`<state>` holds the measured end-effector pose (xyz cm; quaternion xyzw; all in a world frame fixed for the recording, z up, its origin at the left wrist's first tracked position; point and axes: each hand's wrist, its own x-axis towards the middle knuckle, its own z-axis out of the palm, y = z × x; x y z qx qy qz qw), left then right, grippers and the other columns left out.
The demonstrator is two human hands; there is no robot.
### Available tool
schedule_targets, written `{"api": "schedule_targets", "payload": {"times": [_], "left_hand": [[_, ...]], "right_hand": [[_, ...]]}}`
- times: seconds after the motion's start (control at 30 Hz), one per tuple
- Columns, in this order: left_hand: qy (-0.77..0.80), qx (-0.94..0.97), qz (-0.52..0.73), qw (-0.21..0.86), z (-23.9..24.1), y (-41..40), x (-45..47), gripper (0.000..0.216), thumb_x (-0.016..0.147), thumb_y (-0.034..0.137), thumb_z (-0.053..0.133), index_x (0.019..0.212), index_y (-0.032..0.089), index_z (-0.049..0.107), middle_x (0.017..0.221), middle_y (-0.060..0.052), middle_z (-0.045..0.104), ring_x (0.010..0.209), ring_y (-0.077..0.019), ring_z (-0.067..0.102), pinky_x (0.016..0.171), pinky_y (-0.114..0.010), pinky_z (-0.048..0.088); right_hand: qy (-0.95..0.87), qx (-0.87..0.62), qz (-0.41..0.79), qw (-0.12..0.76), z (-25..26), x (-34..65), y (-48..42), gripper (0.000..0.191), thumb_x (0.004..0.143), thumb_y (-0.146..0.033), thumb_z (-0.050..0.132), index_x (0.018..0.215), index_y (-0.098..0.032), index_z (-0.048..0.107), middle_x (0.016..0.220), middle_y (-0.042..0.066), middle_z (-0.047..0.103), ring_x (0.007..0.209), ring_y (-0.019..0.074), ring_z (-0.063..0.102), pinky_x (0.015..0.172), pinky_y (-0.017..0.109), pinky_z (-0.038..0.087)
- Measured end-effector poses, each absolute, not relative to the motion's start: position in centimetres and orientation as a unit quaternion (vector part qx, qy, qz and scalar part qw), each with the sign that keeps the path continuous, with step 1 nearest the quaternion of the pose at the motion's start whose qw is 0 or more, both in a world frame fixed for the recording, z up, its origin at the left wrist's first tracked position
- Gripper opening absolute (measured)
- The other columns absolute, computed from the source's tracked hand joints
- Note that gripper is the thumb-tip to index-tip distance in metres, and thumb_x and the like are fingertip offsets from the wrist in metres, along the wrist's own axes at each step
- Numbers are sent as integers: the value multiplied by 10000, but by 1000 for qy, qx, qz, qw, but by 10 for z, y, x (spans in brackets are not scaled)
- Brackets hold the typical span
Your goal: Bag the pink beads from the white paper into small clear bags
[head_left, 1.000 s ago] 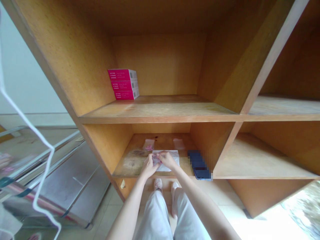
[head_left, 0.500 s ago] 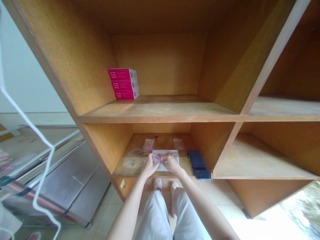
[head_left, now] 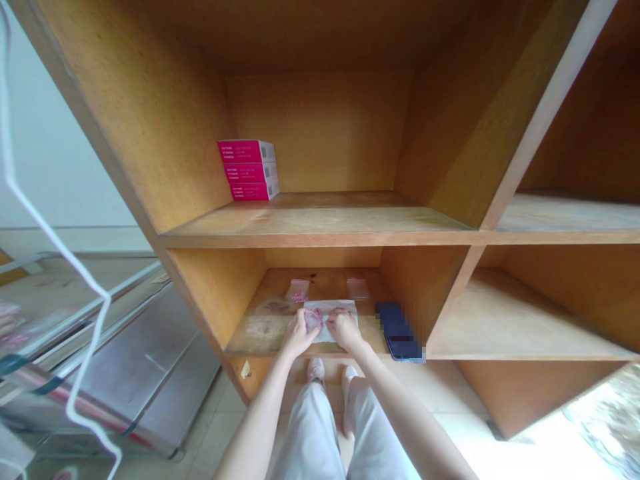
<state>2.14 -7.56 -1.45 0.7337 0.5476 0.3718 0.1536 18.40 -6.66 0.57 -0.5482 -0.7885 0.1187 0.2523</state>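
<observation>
Both my hands rest on the lower shelf (head_left: pixel 260 333) of a wooden cabinet, over a white sheet (head_left: pixel 330 310). My left hand (head_left: pixel 299 335) and my right hand (head_left: pixel 343 328) pinch a small pink item (head_left: pixel 316 318) between them; it is too small to name. Behind them lie a small clear bag with pink pieces (head_left: pixel 299 291) and a second clear bag (head_left: pixel 358 288). A dark blue phone (head_left: pixel 399 330) lies to the right of my right hand.
Three pink boxes (head_left: pixel 249 169) are stacked at the back left of the upper shelf (head_left: pixel 320 227). Cabinet dividers wall the compartment on both sides. A metal frame (head_left: pixel 100 347) and a white cable (head_left: pixel 75 280) are at left. My legs and feet show below.
My hands have drawn slightly toward the shelf's front edge, staying together over the white sheet. Nothing else has moved.
</observation>
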Motion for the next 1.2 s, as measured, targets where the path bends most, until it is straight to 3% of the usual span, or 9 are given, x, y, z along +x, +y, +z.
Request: {"api": "schedule_targets", "payload": {"times": [0.23,0.47,0.57,0.87,1.2], "left_hand": [[548,733,368,164,-13,-76,22,348,716,319,532,1003,201,374,983,-58,528,948,-206,531,837,-370,403],[554,728,369,164,-16,-75,22,344,702,265,539,1001,194,384,968,-59,544,926,-192,541,829,-357,401],[546,729,379,162,-16,-75,22,340,709,300,541,994,196,388,982,-64,542,927,-191,536,826,-356,400],[538,728,387,179,-16,-74,20,315,736,308,522,993,186,386,968,-74,550,903,-187,540,800,-347,406],[516,723,416,195,-19,-73,19,288,741,266,511,988,186,386,984,-89,545,928,-196,538,812,-353,406]], "right_hand": [[-781,-549,99,281,0,184,-65,140,726,-167,519,700,-159,656,829,98,653,876,215,557,789,298,370],[-693,-523,288,404,8,175,-55,146,691,-168,504,684,-168,649,723,37,671,694,163,607,635,226,436],[-680,-501,317,431,11,166,-54,138,689,-165,512,690,-156,650,713,37,670,683,164,608,633,229,443],[-772,-435,245,394,11,154,-62,285,809,-242,448,618,-150,639,659,40,640,654,136,559,661,221,412],[-816,-388,213,373,20,158,-67,199,778,-239,499,674,-188,661,717,31,652,708,153,572,702,238,402]]}}
